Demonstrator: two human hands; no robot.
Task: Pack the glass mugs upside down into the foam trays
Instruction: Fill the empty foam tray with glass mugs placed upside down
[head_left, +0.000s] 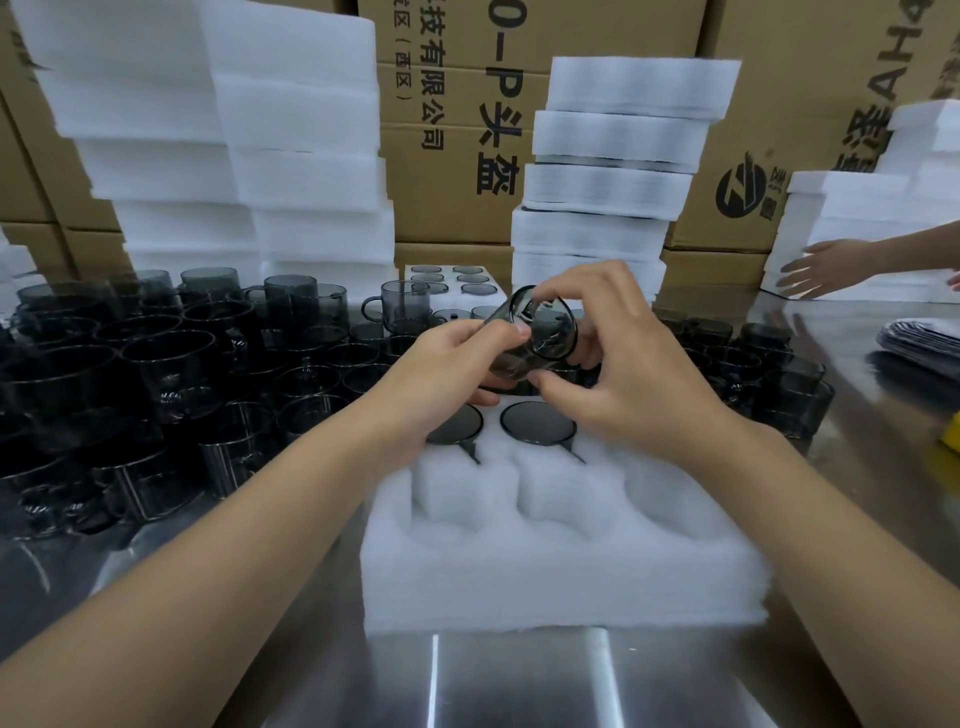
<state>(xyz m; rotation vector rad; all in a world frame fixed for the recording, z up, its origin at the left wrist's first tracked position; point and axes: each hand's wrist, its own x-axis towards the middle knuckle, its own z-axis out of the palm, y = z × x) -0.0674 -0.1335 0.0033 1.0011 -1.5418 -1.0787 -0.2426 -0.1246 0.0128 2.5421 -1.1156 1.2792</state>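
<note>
**A:** From the head view, what are the hands doing?

**B:** Both grasp one smoky glass mug (535, 338). The left hand (457, 358) wraps its side wall. The right hand (623, 364) curls its fingers over the round end that faces the camera, with the thumb below.

**A:** Where is that mug?

**B:** In the air, tilted, above the far end of the foam tray (561, 566), which lies on the steel tabletop (519, 686). The round end may be the base, but the glare makes it hard to tell.

**A:** Is anything in the tray?

**B:** Two mugs (537, 422) sit upside down side by side in the far pockets, partly under the hands. The nearer pockets show bare foam.

**A:** And around it?

**B:** Loose mugs (156, 364) crowd the tabletop to the left, with more behind the tray. Stacked foam trays (613, 171) stand before cardboard boxes (457, 130). At the right edge, another person's hand (826, 270) rests flat against a foam stack.
</note>
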